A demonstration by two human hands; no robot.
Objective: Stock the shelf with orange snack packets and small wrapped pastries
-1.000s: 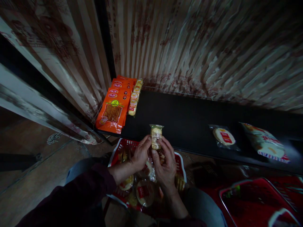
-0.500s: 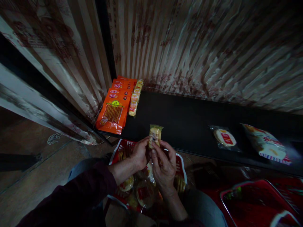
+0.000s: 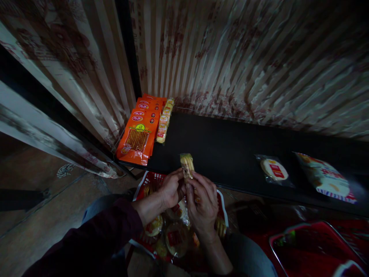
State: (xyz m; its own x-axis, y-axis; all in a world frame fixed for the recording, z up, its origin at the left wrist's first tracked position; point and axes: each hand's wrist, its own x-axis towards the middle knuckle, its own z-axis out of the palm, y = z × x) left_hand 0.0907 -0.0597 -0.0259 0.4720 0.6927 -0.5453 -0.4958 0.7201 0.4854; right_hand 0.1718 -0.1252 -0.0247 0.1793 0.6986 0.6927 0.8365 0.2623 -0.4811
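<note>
Both hands grip a small clear-wrapped pack of pale yellow crackers [image 3: 187, 164] by its lower end, just in front of the black shelf's edge. My left hand [image 3: 172, 188] pinches its left side, while my right hand [image 3: 201, 200] has fingers and thumb closed on the right. The pack stands roughly upright with a narrow side toward me. Under my hands sits a red and white basket [image 3: 221, 202] holding several wrapped snacks, among them a round one with a red label [image 3: 176, 238]. My forearms cover part of the basket.
On the black shelf [image 3: 225, 142], overlapping orange snack bags [image 3: 135, 134] lie at the left, beside a row of small yellow packs [image 3: 164, 121]. A round wrapped cake [image 3: 274, 169] and a white bag [image 3: 328, 177] lie rightward. Another red basket [image 3: 311, 246] stands lower right. A patterned curtain [image 3: 230, 57] hangs behind.
The cracker pack has been turned in my fingers, from its broad face to a narrower side. My right hand has rotated slightly with it. The shelf items stay put.
</note>
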